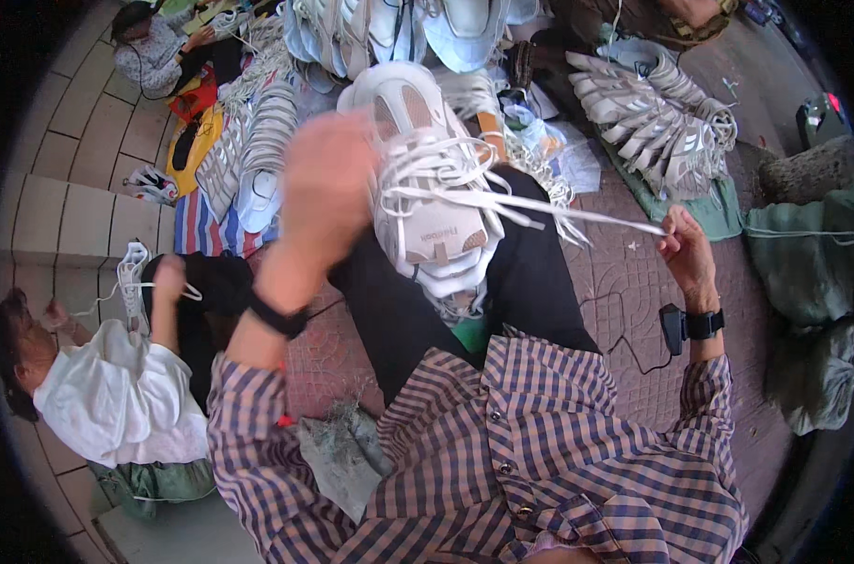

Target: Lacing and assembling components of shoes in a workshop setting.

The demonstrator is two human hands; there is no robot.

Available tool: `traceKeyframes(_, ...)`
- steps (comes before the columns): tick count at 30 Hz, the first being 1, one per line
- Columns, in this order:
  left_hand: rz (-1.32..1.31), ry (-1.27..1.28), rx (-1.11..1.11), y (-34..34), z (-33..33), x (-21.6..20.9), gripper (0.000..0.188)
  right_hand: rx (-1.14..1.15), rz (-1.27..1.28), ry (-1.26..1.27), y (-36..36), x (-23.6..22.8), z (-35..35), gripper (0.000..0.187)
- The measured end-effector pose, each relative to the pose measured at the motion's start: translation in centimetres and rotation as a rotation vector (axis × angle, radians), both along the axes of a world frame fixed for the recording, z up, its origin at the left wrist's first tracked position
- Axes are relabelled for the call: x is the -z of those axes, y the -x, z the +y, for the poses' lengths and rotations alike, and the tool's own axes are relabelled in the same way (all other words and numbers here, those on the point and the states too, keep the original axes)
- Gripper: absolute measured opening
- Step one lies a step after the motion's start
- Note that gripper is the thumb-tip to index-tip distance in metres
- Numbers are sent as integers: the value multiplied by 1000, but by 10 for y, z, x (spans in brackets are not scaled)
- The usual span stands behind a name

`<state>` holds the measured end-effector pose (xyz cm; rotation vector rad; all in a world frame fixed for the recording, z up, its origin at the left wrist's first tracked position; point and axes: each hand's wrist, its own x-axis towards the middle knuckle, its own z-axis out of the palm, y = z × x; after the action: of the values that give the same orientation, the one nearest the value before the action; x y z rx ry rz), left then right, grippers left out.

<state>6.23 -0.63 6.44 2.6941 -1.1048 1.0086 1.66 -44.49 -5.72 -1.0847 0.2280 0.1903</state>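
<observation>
Clamped between the fingertips of the right hand (687, 248), out to the right of a white-and-beige sneaker upper (429, 223) lying at the knees, is a taut white shoelace (606, 219); the left hand (328, 179), blurred at the upper's left side, is too smeared to tell whether it grips anything. Around the upper: black trousers (385, 315) beneath, a fan of stacked uppers (648, 122) beyond to its right, and a black wristband (276, 317) to its lower left.
</observation>
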Motion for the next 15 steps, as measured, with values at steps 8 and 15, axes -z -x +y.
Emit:
traceKeyframes(8, 727, 80, -726, 145, 124, 77, 12, 25, 55, -88, 8, 28, -10, 12)
traceKeyframes(15, 507, 640, -347, 34, -29, 35, 39, -22, 43, -147, 8, 16, 21, 13)
